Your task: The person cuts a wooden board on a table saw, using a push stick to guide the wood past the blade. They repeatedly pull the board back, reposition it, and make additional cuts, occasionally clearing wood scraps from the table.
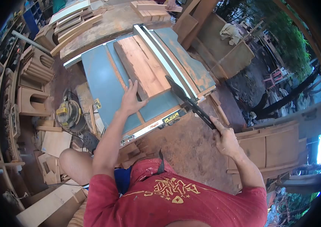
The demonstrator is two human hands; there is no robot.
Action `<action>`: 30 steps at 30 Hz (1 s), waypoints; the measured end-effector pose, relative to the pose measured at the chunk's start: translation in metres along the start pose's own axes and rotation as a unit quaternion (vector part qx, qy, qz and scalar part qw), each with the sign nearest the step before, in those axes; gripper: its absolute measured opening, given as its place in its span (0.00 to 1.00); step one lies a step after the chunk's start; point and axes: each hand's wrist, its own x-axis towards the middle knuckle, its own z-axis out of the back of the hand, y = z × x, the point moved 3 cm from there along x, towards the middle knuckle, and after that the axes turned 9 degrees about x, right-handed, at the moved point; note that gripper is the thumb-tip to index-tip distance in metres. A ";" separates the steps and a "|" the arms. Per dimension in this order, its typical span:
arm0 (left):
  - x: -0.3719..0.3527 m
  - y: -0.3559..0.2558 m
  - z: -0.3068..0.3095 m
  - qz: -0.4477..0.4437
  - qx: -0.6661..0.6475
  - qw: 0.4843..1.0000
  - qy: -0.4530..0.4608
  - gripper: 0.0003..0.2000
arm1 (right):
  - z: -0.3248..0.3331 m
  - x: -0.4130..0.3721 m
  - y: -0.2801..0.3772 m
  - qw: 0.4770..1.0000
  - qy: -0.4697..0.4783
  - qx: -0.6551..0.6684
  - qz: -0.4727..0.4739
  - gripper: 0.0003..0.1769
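Observation:
A thick reddish-brown wooden board (145,70) lies on the blue top of a table saw (97,77), alongside the pale metal fence (168,62). Against the board's near left edge rests my left hand (131,100), its fingers and thumb spread. My right hand (225,139) is wrapped around the handle of a black push stick (196,108). The stick's broad front end overlaps the board's near right corner, beside the fence.
Behind the saw, a workbench (109,28) carries stacked boards (73,20). A person's hand (172,5) touches wood at the far end. A yellow-and-black machine (69,111) stands on the floor at left, near arched wooden pieces (35,100). Wooden panels (270,147) stand at right.

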 end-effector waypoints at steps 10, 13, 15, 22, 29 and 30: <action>0.014 0.021 -0.009 -0.020 0.014 0.997 -0.074 0.40 | 0.000 0.044 0.007 1.000 0.013 -0.004 0.021 0.32; 0.023 0.024 -0.004 -0.021 0.076 0.995 -0.057 0.38 | 0.001 0.056 0.016 1.000 0.023 -0.016 0.007 0.32; 0.029 0.025 0.001 -0.030 0.111 0.992 -0.058 0.37 | 0.000 0.064 0.020 0.999 0.035 -0.019 -0.014 0.31; 0.054 0.036 0.001 -0.032 0.157 0.985 -0.063 0.36 | -0.005 0.090 0.024 0.995 0.021 -0.069 0.065 0.31; 0.075 0.038 0.017 0.014 0.155 0.988 -0.011 0.37 | -0.007 0.117 0.035 0.993 0.030 -0.110 0.042 0.29; 0.078 0.042 0.016 0.008 0.161 0.987 -0.016 0.37 | -0.009 0.121 0.035 0.992 0.032 -0.113 0.047 0.28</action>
